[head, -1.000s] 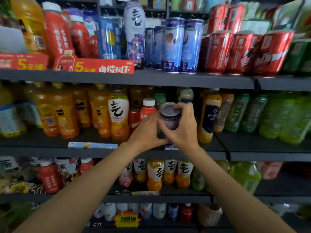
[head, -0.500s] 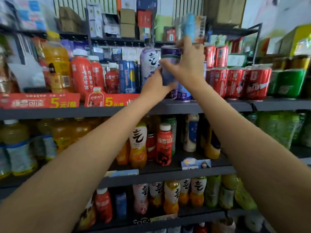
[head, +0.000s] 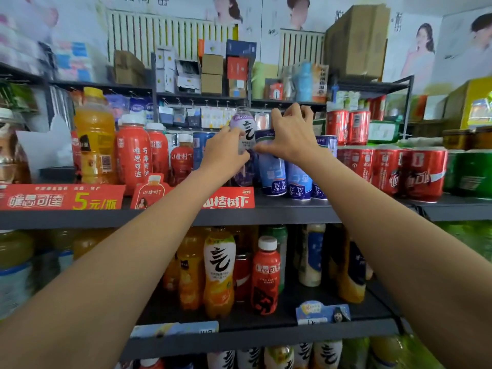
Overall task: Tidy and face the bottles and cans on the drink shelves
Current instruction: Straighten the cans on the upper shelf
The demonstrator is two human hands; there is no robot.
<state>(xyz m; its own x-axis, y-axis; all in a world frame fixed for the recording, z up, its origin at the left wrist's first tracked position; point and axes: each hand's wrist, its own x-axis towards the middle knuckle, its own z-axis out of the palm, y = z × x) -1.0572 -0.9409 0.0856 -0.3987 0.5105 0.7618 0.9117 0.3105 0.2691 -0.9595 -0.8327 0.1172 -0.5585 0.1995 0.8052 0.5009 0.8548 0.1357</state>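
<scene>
Can: we had the blue can [head: 270, 161] upright on the top shelf [head: 292, 209], beside the purple bottle [head: 243, 134].
Right hand [head: 291, 138]: nearer, pinching its rim.
Left hand [head: 225, 153]: curled; grip unclear.

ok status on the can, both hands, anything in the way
Left hand and right hand both on the blue can, upright on the top shelf. Purple bottle tight beside it; red cans further right.

The tall can [head: 271, 166] is blue and white — with a dark blue band at the bottom. The cans [head: 423, 174] beside it are red — the bottle [head: 243, 134] is purple.
</scene>
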